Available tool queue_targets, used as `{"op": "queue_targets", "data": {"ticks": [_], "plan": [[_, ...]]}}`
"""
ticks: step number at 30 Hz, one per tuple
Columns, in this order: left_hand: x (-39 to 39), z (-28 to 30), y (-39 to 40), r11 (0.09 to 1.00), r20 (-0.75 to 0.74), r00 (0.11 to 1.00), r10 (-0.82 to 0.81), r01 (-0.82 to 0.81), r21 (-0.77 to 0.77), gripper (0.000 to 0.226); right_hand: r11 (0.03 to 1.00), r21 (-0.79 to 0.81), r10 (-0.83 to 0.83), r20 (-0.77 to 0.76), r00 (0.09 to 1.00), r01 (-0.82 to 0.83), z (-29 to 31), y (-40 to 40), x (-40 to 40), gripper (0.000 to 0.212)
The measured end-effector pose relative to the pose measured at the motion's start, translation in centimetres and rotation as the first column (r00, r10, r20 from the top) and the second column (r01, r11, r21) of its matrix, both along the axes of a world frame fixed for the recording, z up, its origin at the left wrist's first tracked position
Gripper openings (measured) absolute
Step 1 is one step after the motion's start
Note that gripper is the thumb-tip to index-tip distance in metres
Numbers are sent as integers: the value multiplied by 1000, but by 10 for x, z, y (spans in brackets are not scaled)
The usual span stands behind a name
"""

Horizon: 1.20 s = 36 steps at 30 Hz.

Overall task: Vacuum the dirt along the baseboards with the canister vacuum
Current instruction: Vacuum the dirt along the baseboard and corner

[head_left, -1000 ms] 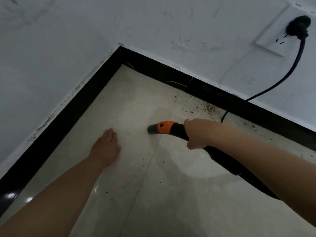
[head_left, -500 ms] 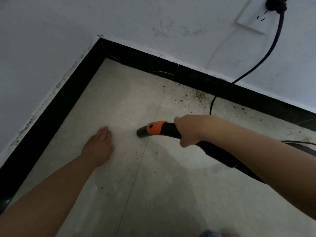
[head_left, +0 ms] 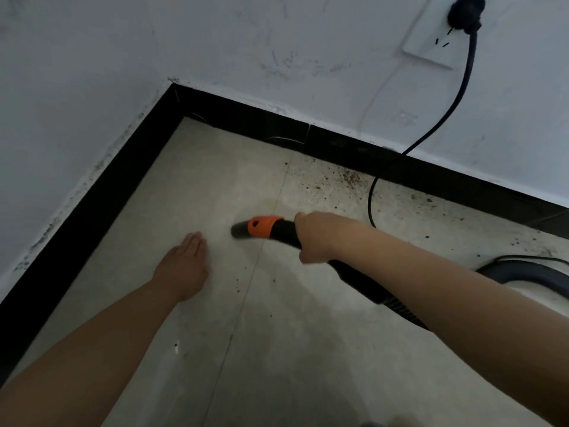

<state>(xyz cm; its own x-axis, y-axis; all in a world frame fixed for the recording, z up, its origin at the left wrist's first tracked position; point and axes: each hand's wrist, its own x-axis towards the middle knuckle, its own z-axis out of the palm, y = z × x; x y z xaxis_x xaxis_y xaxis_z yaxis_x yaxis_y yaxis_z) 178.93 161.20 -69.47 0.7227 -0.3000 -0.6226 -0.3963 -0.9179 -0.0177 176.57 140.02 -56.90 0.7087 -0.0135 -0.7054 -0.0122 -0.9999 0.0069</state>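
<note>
My right hand [head_left: 317,237] grips the black vacuum hose handle [head_left: 284,231] just behind its orange collar [head_left: 261,226]. The dark nozzle tip [head_left: 239,231] points left, low over the tiled floor. My left hand [head_left: 183,266] lies flat on the tile, fingers straight, a short way left of the nozzle. Brown dirt specks [head_left: 348,178] are scattered along the black baseboard [head_left: 338,143] on the far wall, beyond the nozzle. A few crumbs [head_left: 238,283] lie near the tile joint below the nozzle. The ribbed hose [head_left: 400,309] runs back under my right forearm.
A black power cord [head_left: 452,109] hangs from a plug [head_left: 465,10] in a white wall socket [head_left: 431,44] and drops to the floor by the dirt. A second baseboard [head_left: 92,211] lines the left wall, meeting the other in the corner. A dark hose loop [head_left: 523,269] lies at right.
The nozzle and my right hand have slid left and nearer to me, away from the far baseboard. The view shifted, bringing the hose loop in at right. My left hand stayed flat.
</note>
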Motion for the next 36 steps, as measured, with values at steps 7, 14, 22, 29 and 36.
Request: {"op": "queue_targets", "data": {"ticks": [7,14,22,29,36], "plan": [[-5,-3,-12,999,-17,1000,11,-12,-35,59,967,-25,-243,213,946,254,-21,-39,16,51],[-1,-2,-22,999,-32,999,14,-15,-42,59,908,-2,-403,265,876,418,-25,-66,32,51],[4,-6,-27,999,-44,999,19,-20,-30,58,942,-5,-324,235,916,335,-30,-39,50,43],[13,-10,-30,1000,-37,999,-23,23,6,56,915,-79,-361,279,890,396,-20,-53,79,46],[11,-15,-30,998,-36,998,-53,54,21,55,955,-176,-216,146,965,240,-6,-64,79,41]]}}
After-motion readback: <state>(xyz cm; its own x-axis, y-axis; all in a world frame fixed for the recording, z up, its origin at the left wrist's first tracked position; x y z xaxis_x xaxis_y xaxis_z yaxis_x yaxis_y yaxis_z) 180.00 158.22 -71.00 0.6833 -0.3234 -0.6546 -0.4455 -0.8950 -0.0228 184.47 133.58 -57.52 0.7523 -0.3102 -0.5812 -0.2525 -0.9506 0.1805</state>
